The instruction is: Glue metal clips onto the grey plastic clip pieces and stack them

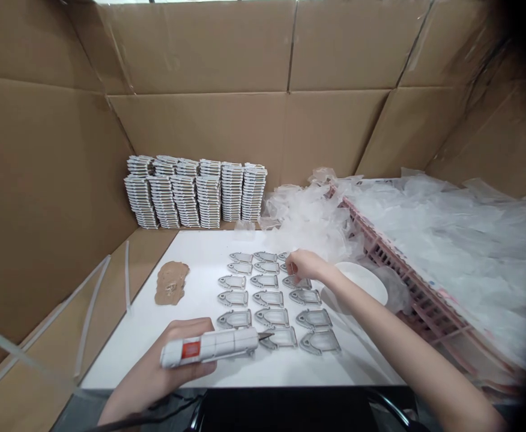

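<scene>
My left hand (164, 366) is closed round a white glue gun (213, 346) with a red label; its nozzle points right, touching a grey plastic part (281, 339) in the front row. Several grey plastic parts (269, 298) lie in three columns on the white board (191, 252). My right hand (303, 265) reaches over the far right of the rows, fingers curled down on a grey part (297, 282) there.
Stacks of the same grey parts (195, 192) stand against the cardboard back wall. A brown smear (172, 282) lies on the board's left. A white bowl (364, 281), a pink crate (407, 288) and clear plastic bags (447, 222) sit right. Clear glue sticks (92, 306) lie left.
</scene>
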{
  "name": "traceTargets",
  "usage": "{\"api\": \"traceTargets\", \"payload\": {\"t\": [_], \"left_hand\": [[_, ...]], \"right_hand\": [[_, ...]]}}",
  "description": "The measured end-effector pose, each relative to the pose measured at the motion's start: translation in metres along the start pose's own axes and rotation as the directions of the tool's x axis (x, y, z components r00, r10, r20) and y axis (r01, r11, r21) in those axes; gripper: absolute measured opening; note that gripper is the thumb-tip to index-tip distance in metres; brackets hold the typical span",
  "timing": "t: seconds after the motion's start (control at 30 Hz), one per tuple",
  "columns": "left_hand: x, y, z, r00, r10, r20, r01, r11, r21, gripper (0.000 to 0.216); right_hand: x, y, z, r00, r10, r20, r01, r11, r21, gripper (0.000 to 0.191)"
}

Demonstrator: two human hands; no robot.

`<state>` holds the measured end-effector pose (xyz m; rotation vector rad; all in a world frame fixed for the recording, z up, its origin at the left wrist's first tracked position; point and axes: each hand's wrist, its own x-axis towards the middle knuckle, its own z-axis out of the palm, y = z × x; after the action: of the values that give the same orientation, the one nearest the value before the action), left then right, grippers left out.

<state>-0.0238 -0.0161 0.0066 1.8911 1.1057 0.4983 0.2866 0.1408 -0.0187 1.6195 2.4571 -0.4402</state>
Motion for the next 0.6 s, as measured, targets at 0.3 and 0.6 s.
{"api": "traceTargets", "payload": {"t": [0.3,0.6], "left_hand": [[0.005,0.001,0.001,1.0,-0.016,0.018,0.016,1.0,-0.004,0.032],[0.004,0.003,0.002,1.0,0.007,-0.014,-0.006,1.0,0.023,0.031]], "right_hand": [[0.009,0.012,0.012,0.985,0.077,-0.152,-0.079,0.997,-0.01,0.027],[0.016,0.017,0.021,0.977,0.091,-0.192,-0.082,0.995,0.056,0.03]]}}
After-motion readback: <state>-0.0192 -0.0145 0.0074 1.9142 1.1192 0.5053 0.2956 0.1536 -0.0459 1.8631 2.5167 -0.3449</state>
